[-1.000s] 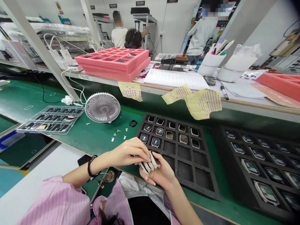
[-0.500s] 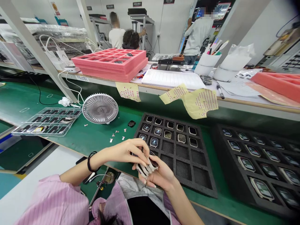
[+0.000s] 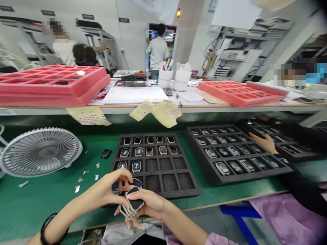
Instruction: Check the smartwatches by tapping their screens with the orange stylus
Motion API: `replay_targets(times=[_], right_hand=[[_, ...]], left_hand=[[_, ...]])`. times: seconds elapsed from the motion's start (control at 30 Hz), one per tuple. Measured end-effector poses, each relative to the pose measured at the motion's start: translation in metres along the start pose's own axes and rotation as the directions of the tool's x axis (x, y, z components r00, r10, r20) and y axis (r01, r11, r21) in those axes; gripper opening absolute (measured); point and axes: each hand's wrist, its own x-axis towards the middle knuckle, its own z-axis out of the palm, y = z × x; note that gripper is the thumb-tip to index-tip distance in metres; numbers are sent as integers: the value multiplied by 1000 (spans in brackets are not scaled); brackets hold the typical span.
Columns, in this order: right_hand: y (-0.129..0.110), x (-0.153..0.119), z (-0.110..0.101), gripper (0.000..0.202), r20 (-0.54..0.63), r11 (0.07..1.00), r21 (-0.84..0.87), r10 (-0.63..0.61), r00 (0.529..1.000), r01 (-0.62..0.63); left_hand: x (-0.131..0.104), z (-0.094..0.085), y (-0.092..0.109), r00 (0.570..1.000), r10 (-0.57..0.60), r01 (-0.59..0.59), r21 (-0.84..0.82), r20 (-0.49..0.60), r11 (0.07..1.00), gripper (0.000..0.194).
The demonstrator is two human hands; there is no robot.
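Note:
A short stack of pale-framed smartwatches without straps [image 3: 135, 202] sits above the front of a black foam tray [image 3: 167, 194]. My right hand [image 3: 153, 206] is closed around it, thumb on the dark face of the top watch and fingers underneath. From the left reaches my left hand [image 3: 114, 190], a black band on its wrist. Its thumb rests against the stack's side, with the other fingers curled over the upper edge. Watches fill the tray's two back rows and some left pockets, including one with a lit face [image 3: 136, 166]. My hands partly hide the front-left pockets.
On the left stand a grey fan [image 3: 44, 151], a loose black watch part [image 3: 106, 153] and several small tabs. A fuller watch tray [image 3: 212, 179] lies right, with a co-worker's hand [image 3: 265, 142] beyond it. Pink foam trays [image 3: 89, 86] occupy the shelf.
The view has swung right, bringing the co-worker's hand and further tray into sight. My right thumb now lies across the top watch, and my left fingers are more curled.

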Motion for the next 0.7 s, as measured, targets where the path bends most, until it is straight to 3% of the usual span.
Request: replay_targets(times=[0.07, 0.1, 0.17, 0.27, 0.37, 0.43, 0.5, 0.6, 0.7], right_hand=[[-3, 0, -7, 58, -172, 990, -108, -112, 979, 94], [-4, -1, -10, 66, -272, 970, -203, -191, 943, 138], [-8, -3, -14, 77, -418, 878, -448, -373, 829, 169], [-10, -6, -15, 83, -429, 665, -738, -588, 686, 109], [-9, -8, -15, 90, -405, 565, -823, -657, 636, 59], [-11, -12, -18, 92, -416, 581, -811, -647, 639, 61], [-15, -17, -25, 93, -410, 652, -746, -612, 676, 137], [-27, -27, -34, 88, -418, 828, -469, -515, 749, 308], [-38, -31, -40, 68, -401, 935, -179, -353, 845, 305]], left_hand=[[4, 6, -4, 998, -42, 45, 60, -55, 997, 58], [6, 11, -6, 996, -35, 42, 97, -76, 994, 64], [12, 27, -10, 991, 19, 7, 201, -130, 980, 65], [25, 56, -19, 957, 154, -49, 386, -244, 921, 59], [41, 76, -26, 910, 242, -51, 489, -336, 871, 64], [51, 78, -27, 901, 276, -75, 504, -336, 860, 63], [56, 74, -23, 896, 298, -109, 487, -330, 867, 57], [56, 62, -10, 885, 276, -112, 402, -376, 908, 43], [53, 53, 7, 893, 233, -119, 299, -385, 947, 40]])
